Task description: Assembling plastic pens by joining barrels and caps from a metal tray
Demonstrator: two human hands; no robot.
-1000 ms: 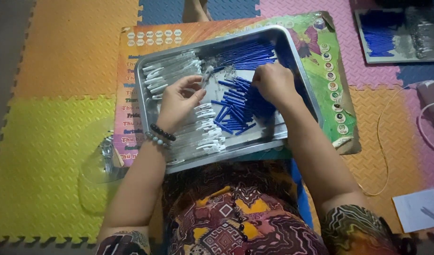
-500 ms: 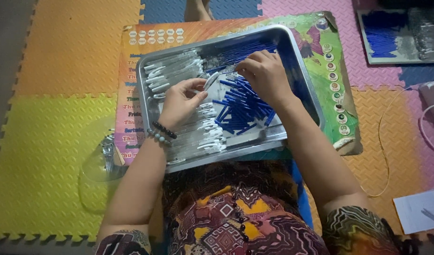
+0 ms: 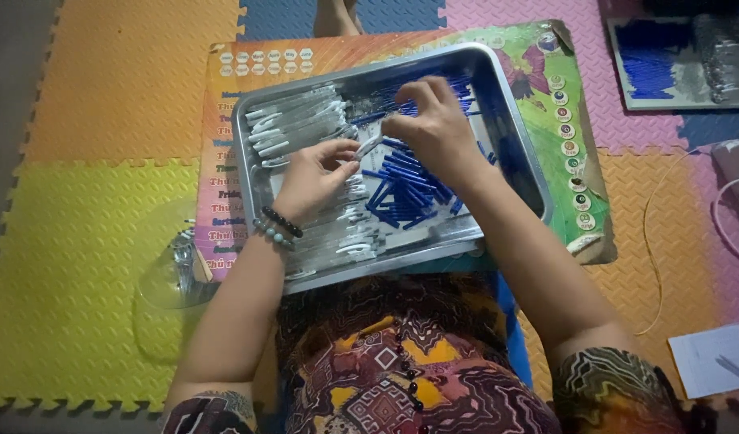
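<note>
So there's a person sitting on a colourful foam mat floor (image 3: 104,201) with a metal tray (image 3: 514,112) propped right up against their lap, which makes sense since both arms can reach in without stretching. The tray is split by kind: clear plastic tubes (image 3: 297,128) piled along the left side, blue sticks (image 3: 405,189) heaped in the middle and toward the far right, probably so each hand has its own pile to work from.

The left hand (image 3: 313,177) has its fingers curled and is pinching one clear tube (image 3: 368,146) at its end, tip pointing over toward the other hand. The right hand (image 3: 429,120) hovers over the blue pile with fingers bunched together, looks like it's nipping a blue stick, though I can't quite make out the stick itself under the fingers.

A beaded bracelet (image 3: 279,227) sits on the left wrist. The tray rests on a printed poster board (image 3: 546,72). Another tray (image 3: 675,60) with the same blue and clear stuff lies well apart at the top right, and a clear plastic bag (image 3: 172,265) sits just beside the left elbow.
</note>
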